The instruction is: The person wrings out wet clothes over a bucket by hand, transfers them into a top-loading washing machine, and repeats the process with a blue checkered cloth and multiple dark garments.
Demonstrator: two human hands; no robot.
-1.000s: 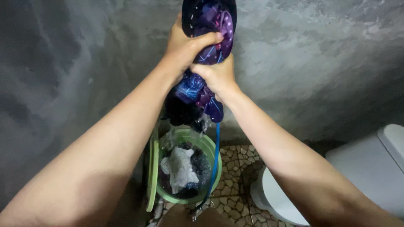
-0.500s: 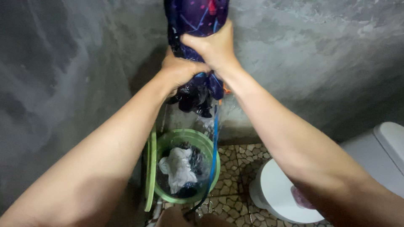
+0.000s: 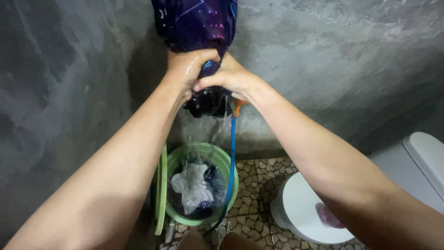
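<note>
A wet dark purple patterned garment (image 3: 196, 23) hangs down in front of a grey concrete wall. My left hand (image 3: 185, 69) is closed around its lower part. My right hand (image 3: 229, 76) grips it right beside the left, fingers overlapping. Below the hands the bunched dark end of the cloth (image 3: 208, 102) drips water. Straight underneath stands a green bucket (image 3: 233, 178) holding water and soaked clothes, white and dark.
A blue hose (image 3: 231, 157) runs from an orange fitting by my right hand down into the bucket. A second green rim (image 3: 162, 185) leans at the bucket's left. A white toilet (image 3: 305, 208) stands at the right on a pebble-tiled floor (image 3: 259, 176).
Both hands have slid down the garment and squeezed together near its lower end. More of the cloth now rises above them, and water runs from the bunched end.
</note>
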